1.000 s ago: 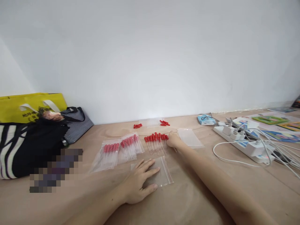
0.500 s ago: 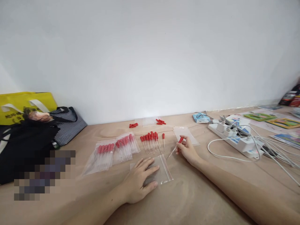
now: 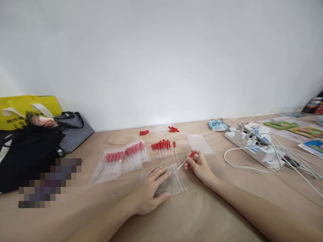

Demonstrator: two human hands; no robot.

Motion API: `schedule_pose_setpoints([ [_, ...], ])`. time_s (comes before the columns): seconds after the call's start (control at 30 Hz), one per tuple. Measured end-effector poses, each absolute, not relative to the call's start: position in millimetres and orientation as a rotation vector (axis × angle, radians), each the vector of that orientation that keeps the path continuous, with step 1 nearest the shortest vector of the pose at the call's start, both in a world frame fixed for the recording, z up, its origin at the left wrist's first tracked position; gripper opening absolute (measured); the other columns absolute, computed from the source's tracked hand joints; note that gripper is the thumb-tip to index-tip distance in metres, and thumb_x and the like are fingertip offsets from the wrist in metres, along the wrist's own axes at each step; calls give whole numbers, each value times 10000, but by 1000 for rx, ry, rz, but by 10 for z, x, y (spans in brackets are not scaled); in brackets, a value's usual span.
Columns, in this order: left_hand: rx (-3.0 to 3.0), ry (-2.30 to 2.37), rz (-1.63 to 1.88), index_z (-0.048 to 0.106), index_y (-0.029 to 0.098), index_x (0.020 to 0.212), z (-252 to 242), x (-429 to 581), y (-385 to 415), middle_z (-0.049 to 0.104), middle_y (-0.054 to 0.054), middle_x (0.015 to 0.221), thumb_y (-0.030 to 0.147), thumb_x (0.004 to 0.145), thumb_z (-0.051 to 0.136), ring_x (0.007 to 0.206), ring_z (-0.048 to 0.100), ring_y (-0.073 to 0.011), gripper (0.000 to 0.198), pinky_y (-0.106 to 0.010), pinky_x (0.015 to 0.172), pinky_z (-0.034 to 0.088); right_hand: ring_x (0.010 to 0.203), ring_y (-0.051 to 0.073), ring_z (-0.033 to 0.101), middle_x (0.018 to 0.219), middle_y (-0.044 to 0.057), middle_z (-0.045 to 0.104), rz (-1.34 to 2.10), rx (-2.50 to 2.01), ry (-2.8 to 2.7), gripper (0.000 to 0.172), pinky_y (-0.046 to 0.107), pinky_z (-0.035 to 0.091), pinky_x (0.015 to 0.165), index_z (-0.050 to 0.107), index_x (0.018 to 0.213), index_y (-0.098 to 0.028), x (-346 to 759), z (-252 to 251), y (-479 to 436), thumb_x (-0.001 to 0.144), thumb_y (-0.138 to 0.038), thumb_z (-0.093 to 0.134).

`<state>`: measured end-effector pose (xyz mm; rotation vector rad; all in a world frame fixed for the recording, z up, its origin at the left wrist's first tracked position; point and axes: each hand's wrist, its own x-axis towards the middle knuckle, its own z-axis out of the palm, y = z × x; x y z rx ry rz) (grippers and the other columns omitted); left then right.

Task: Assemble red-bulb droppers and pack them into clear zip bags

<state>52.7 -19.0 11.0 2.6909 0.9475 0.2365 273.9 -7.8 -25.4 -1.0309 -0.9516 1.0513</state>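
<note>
My left hand lies flat with fingers spread on a clear zip-lock bag, pressing it to the table. Between the fingertips of my right hand is a dropper, held by its red rubber bulb. Its thin glass tube slants down to the left, over the zip end of the bag; whether the tip is inside I cannot tell. A row of loose droppers with red bulbs lies just beyond my hands. To their left are several bags filled with droppers. Another clear bag rests beyond my right hand.
Loose red bulbs and glass tubes lie near the wall. On the right is a white power strip with trailing cables, and a blue face mask. Bags, including a striped one, stand at the left.
My right hand has moved slightly left and nearer, bringing the dropper's tube over the zip end of the bag. My left hand stays on the bag.
</note>
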Motion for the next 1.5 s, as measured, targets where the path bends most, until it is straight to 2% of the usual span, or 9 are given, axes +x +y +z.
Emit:
schedule_pose_setpoints([
  [0.17,2658,905,293,273,279,1324,100,517,-189,305,-37,1377,371,816,473,1260,258,-241,553,-480,1031,193,576,114,562,669,-20,568,1194,-1028,-1139,444,277,461,563,435,889,-200,2775,-254,-161,636,-528,594],
  [0.33,2651,900,293,279,282,1321,97,508,-181,308,-31,1376,364,830,454,1262,254,-233,528,-475,1035,189,551,89,489,654,-11,575,1117,-1115,-1565,314,227,396,530,563,793,-171,2887,-200,-169,667,-454,613],
  [0.57,2662,917,205,236,259,1340,117,573,-187,286,-32,1386,396,862,375,1277,220,-220,516,-471,1041,183,860,163,536,882,27,591,850,-1050,-1885,200,318,379,829,677,715,-226,2801,-138,-183,617,-401,675],
  [0.73,2647,900,301,222,231,1344,83,645,-203,327,-58,1366,401,837,424,1256,264,-239,572,-467,1032,209,797,160,565,818,-1,623,966,-1093,-1922,205,306,415,777,693,693,-253,2746,-146,-164,601,-435,672],
  [0.9,2574,977,586,445,235,1204,77,488,-188,462,-68,1258,371,806,474,1140,432,-241,422,-401,946,368,762,151,567,826,11,630,1139,-954,-1924,239,280,438,726,695,755,-223,2824,-109,-157,632,-421,647],
  [1.1,2565,944,366,547,234,1112,157,281,-202,515,-53,1218,330,801,489,1133,450,-227,330,-401,949,367,728,129,558,791,28,621,1210,-1003,-1895,211,252,436,683,670,708,-169,3053,-145,-27,660,-368,619],
  [1.23,2557,954,330,529,236,1152,153,306,-194,478,-54,1257,355,814,475,1170,403,-238,362,-423,971,333,621,108,547,716,15,621,926,-1486,-1673,201,216,424,576,615,791,-144,3071,-113,335,658,-294,602],
  [1.37,2578,927,286,483,275,1198,121,287,-178,436,-27,1294,344,856,402,1208,351,-231,358,-435,992,302,746,160,569,795,66,629,624,-1759,-1531,229,234,414,623,600,816,-133,2892,-43,799,683,-316,561],
  [1.5,2619,911,229,437,270,1238,128,253,-185,394,-38,1326,347,833,439,1217,334,-246,412,-451,992,297,777,233,579,723,110,629,595,-1886,-1447,165,273,408,617,607,654,-139,2698,-44,1121,646,-302,584],
])
